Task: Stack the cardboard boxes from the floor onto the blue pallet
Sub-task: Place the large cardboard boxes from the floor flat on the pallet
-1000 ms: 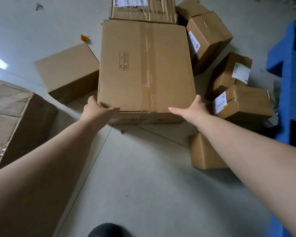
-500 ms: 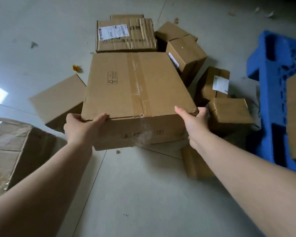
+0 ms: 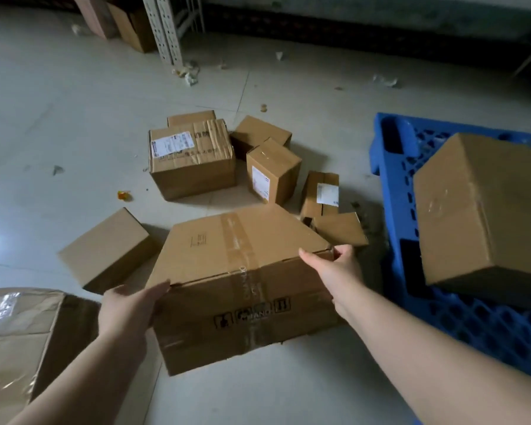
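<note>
The blue pallet [image 3: 408, 191] lies at right, bearing one big brown box [image 3: 485, 207]; smaller boxes [image 3: 193, 161] litter the floor [image 3: 59, 102] beyond. The left hand [image 3: 126, 311] and right hand [image 3: 339, 268] clamp the near corners of a taped carton [image 3: 236, 271], thumbs on top. It hangs tilted, left of the pallet, its long axis across the view.

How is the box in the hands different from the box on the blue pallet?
The held box is gripped by the left hand and right hand, while the pallet box rests untouched on the pallet. The held box is wide and flat; the pallet box looks taller and chunkier. The held box shows printed marks on its side; the pallet box looks plain. Both are brown taped cardboard.
</note>
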`<state>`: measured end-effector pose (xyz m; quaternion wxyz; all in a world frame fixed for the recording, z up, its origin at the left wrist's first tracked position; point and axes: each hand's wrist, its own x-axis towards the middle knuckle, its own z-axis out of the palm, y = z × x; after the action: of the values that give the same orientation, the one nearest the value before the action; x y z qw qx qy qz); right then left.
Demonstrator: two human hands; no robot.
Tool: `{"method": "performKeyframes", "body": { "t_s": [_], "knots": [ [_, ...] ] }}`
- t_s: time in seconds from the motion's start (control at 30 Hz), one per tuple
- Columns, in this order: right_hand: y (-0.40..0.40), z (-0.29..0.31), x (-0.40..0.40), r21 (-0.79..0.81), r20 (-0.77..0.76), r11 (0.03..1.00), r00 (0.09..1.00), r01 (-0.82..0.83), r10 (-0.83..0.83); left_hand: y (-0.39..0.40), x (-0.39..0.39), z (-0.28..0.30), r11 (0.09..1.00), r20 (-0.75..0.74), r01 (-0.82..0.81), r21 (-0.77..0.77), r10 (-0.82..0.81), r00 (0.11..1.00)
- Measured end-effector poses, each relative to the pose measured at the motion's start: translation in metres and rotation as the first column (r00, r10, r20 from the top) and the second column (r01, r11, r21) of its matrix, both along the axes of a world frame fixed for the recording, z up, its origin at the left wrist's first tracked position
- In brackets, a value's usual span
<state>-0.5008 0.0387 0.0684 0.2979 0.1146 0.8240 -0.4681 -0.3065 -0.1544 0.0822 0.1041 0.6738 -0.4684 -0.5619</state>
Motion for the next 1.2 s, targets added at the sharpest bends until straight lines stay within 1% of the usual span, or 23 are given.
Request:
{"method": "performKeyframes", "body": {
  "t_s": [0.03,0.07,0.1,0.17,0.23,0.3,0.37,0.47,0.57,0.6,0.7,0.87,1.0,1.1,1.2],
  "knots": [
    [0.001,-0.002,-0.001,0.024,-0.021,1.000,1.000,-0.015,0.015,0.002,-0.001,-0.002,0.998,0.011,-0.019,0.062,0.018,1.000],
    [-0.001,-0.004,0.000,0.061,-0.046,0.997,0.998,-0.036,0.039,0.003,-0.003,-0.005,0.995,0.021,-0.038,0.093,0.036,0.999],
    [-0.003,-0.008,-0.002,0.104,-0.049,0.992,0.996,-0.065,0.070,0.002,-0.003,-0.009,0.993,0.025,-0.060,0.098,0.058,0.998],
    [-0.014,-0.024,0.004,0.181,0.005,0.973,0.990,-0.142,0.143,-0.012,0.004,-0.025,0.993,0.006,-0.077,0.086,0.077,0.997],
    [-0.013,-0.025,-0.001,0.180,0.031,0.970,0.987,-0.162,0.159,-0.016,0.000,-0.026,0.994,-0.049,-0.023,0.104,0.028,0.998],
    [-0.009,-0.025,-0.005,0.153,0.044,0.980,0.991,-0.130,0.124,-0.013,-0.006,-0.027,0.993,-0.111,0.013,0.115,0.000,0.994],
    [-0.006,-0.027,-0.006,0.101,0.050,0.992,0.997,-0.070,0.065,-0.009,-0.013,-0.030,0.995,-0.137,0.035,0.097,-0.022,0.990],
    [-0.016,-0.028,-0.009,0.011,0.072,0.999,0.997,0.036,-0.037,-0.013,-0.024,-0.031,0.998,-0.073,0.036,0.042,-0.032,0.997],
    [-0.027,-0.017,-0.024,-0.074,0.090,0.982,0.982,0.172,-0.166,-0.021,-0.038,-0.019,0.996,-0.051,0.016,0.089,-0.012,0.999],
    [-0.028,-0.011,-0.030,-0.084,0.094,0.979,0.979,0.188,-0.180,-0.023,-0.042,-0.013,0.994,-0.058,0.024,0.108,-0.018,0.998],
    [-0.024,0.011,-0.046,-0.106,0.061,0.979,0.984,0.174,-0.168,-0.026,-0.057,0.006,0.992,-0.071,0.083,0.099,-0.076,0.995],
    [-0.009,0.064,-0.075,-0.190,0.087,0.962,0.979,0.196,-0.183,-0.024,-0.097,0.064,0.983,-0.161,0.183,-0.010,-0.182,0.970],
    [0.016,0.122,-0.098,-0.281,0.010,0.923,0.963,0.262,-0.271,-0.012,-0.140,0.123,0.966,-0.229,0.225,-0.129,-0.250,0.941],
    [0.046,0.167,-0.121,-0.326,-0.066,0.895,0.937,0.304,-0.343,0.008,-0.177,0.166,0.939,-0.282,0.277,-0.206,-0.328,0.902],
    [0.090,0.209,-0.143,-0.352,-0.130,0.862,0.893,0.364,-0.430,0.041,-0.214,0.207,0.917,-0.339,0.323,-0.236,-0.389,0.856]
  ]
}}
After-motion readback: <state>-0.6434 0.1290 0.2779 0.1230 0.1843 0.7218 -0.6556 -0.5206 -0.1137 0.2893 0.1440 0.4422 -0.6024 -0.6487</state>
